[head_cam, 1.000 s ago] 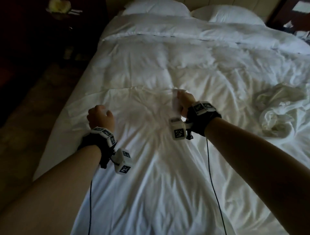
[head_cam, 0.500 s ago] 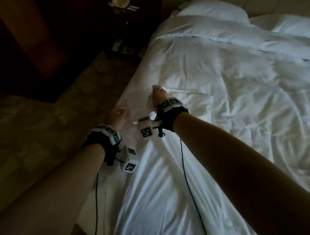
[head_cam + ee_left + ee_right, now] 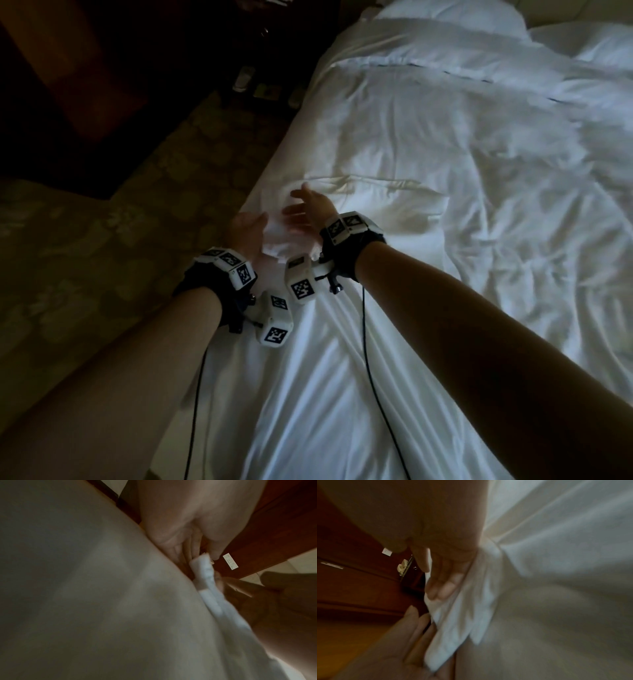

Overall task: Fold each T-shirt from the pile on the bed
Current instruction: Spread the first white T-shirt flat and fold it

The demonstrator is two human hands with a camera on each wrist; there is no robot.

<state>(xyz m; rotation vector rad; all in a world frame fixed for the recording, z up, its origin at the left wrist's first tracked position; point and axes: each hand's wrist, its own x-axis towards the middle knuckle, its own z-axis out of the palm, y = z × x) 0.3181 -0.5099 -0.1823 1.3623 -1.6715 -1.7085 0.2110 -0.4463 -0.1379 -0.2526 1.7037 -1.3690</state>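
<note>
A white T-shirt [image 3: 325, 377] lies along the left side of the white bed [image 3: 479, 144], hard to tell from the sheet. My left hand [image 3: 248, 226] and right hand [image 3: 306, 205] meet at the bed's left edge with a bunched edge of the shirt [image 3: 284, 240] between them. In the left wrist view my thumb and fingers pinch the shirt's hem [image 3: 204, 561]. In the right wrist view my right fingers [image 3: 443, 586] lie loosely spread against the bunched cloth [image 3: 462, 615], with the left fingers [image 3: 412, 632] flat on its other side. The picture is dim and blurred.
Two pillows [image 3: 445, 20] lie at the head of the bed. Patterned carpet [image 3: 102, 240] runs along the bed's left side, with dark wooden furniture [image 3: 68, 68] behind it and small white items [image 3: 245, 77] on the floor near the bed's corner.
Both hands carried the shirt's edge leftward to the bed's edge and came together. The right hand's closed grip has loosened into spread fingers. The crumpled pile at right has left the view.
</note>
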